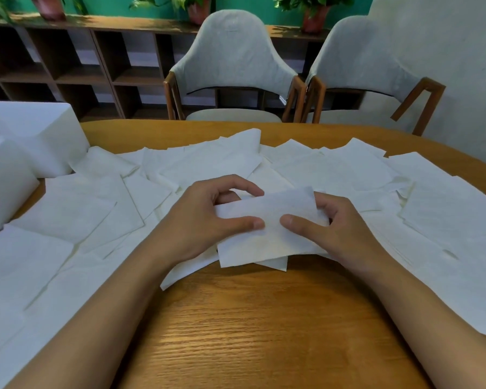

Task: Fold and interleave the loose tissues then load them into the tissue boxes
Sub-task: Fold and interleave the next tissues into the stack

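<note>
Your wooden tabletop [250, 318] carries a wide spread of loose tissues [334, 169], with two white tissue boxes [37, 136] at its left edge. At the centre you hold one folded tissue [267, 237] over that spread, left hand [202, 220] and right hand [340, 231] both pinching it, thumbs on top, fingers [236, 182] curled behind.

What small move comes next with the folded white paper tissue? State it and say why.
Probably press the crease flat on the wooden table. The left hand and right hand both pinch the folded white paper tissue, thumbs on top, its far edge lifted off the loose white sheets.
</note>
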Motion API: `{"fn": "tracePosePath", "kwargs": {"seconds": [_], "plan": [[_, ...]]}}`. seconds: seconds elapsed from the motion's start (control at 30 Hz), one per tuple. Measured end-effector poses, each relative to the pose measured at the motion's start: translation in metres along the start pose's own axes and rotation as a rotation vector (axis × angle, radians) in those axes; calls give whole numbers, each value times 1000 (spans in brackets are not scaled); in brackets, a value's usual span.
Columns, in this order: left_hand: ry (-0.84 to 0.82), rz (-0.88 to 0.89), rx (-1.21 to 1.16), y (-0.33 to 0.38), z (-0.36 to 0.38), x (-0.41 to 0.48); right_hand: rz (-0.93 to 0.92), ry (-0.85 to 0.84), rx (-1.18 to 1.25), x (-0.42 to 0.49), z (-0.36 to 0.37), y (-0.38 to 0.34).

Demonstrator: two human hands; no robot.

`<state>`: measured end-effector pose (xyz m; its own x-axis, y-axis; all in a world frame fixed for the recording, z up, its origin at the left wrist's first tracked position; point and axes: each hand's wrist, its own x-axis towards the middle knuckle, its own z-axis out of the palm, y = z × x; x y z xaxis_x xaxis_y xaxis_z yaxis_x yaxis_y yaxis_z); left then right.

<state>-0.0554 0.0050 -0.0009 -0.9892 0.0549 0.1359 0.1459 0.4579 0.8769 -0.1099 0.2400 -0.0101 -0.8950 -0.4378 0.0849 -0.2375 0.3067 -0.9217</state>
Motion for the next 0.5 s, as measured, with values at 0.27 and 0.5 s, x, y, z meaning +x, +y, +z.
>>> {"fn": "tracePosePath", "kwargs": {"seconds": [0.27,0.5], "plan": [[162,17,23,-7,8,2,-105,-11,-93,3,5,3],[190,-15,12,-6,15,2,-155,41,-127,4,6,5]]}}
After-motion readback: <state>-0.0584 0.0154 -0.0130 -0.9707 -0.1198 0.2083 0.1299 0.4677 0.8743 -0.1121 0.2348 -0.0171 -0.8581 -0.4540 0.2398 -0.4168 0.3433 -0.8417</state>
